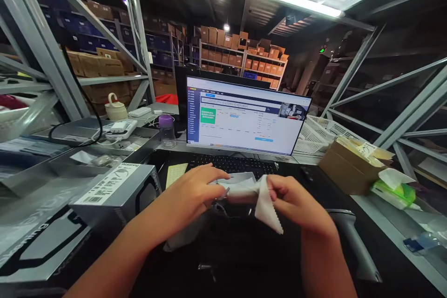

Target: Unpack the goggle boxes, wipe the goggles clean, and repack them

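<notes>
My left hand (195, 191) and my right hand (296, 202) are together in front of the keyboard (233, 164), both pinching a small white cloth (263, 202) with a zigzag edge. The cloth hangs down from my right fingers. A thin pale item sits between the fingers of my left hand at the cloth's left end; what it is I cannot tell. Beneath the hands lies a dark object on the black desk mat. A lit monitor (244, 116) stands just behind the keyboard.
Grey printed boxes (115, 191) lie at the left. A barcode scanner (352, 242) rests at the right, beside a brown carton (349, 167), a green wipes pack (394, 191) and white baskets (321, 132). Metal shelf racks flank the desk; carton-filled shelves fill the back.
</notes>
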The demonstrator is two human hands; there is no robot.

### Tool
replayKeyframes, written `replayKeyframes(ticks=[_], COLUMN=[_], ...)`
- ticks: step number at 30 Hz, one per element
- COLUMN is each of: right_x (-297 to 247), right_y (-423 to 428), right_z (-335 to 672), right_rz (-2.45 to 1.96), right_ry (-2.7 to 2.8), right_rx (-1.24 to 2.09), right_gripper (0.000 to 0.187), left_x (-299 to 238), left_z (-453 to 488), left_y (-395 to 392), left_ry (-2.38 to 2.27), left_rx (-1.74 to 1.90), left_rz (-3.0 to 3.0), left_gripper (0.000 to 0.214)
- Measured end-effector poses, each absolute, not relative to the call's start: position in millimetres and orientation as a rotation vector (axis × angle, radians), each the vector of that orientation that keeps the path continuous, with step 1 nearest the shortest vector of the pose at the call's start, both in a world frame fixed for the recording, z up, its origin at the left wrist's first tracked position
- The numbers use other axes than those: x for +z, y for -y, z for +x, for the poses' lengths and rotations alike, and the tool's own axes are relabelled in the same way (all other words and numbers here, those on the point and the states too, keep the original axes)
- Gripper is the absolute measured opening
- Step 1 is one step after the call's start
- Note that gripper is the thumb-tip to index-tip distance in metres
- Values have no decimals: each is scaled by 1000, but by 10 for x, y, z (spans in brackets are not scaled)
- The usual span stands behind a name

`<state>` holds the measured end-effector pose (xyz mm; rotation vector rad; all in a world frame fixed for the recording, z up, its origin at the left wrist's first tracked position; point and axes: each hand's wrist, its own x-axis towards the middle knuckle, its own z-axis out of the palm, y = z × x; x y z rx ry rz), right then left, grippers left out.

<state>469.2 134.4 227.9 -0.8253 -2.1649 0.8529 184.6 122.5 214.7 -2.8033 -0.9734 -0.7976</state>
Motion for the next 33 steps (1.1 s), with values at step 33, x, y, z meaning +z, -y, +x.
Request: replayKeyframes(ticks=[33], right_x=[2181], right_y=[-1473], right_z=[4671], right_rz=[-542], right_ry=[2377], right_rx=[1241], right_gripper=[55], left_x=[2071], left_z=[1996], left_y=[-1269], left_ry=[678], left_rx=[-848], left_rz=[-2725], left_gripper=[19])
